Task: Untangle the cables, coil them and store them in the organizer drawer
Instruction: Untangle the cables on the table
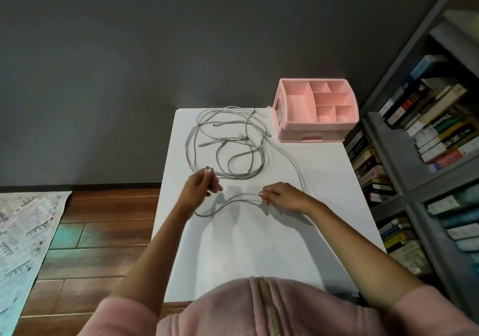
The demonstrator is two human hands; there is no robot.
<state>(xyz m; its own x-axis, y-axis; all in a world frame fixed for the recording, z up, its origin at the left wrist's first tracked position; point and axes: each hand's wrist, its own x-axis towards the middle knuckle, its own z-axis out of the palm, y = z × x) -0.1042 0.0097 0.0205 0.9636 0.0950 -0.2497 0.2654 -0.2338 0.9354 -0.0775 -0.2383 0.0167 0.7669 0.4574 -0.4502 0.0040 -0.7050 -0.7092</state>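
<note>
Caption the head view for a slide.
Left hand and right hand pinch a slack thin grey cable beside the grey cable tangle on a white table; pink plastic compartment organizer at far corner.

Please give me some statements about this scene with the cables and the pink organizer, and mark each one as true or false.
1. The pink organizer stands at the far right corner of the table. True.
2. Its drawer is pulled out. False: it looks shut.
3. The left hand and the right hand each pinch the cables. True.
4. One coiled cable lies in a top compartment. False: all cables lie loose on the table.
5. The bookshelf is on the person's left. False: it is on the right.
</note>
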